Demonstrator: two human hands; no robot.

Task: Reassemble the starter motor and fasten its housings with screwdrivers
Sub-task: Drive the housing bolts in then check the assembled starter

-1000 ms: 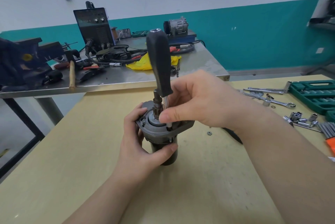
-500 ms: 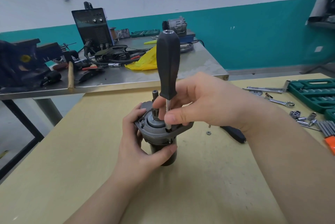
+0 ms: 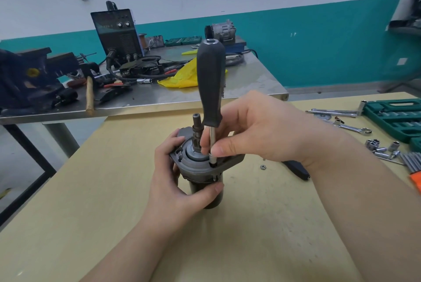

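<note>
Gripping starter motor (image 3: 200, 168), left hand (image 3: 180, 181), right hand (image 3: 262, 131) pinching screwdriver (image 3: 211, 85)

A black-handled screwdriver (image 3: 210, 83), a grey starter motor (image 3: 200, 167) and a green socket case (image 3: 396, 117) are shown.
</note>
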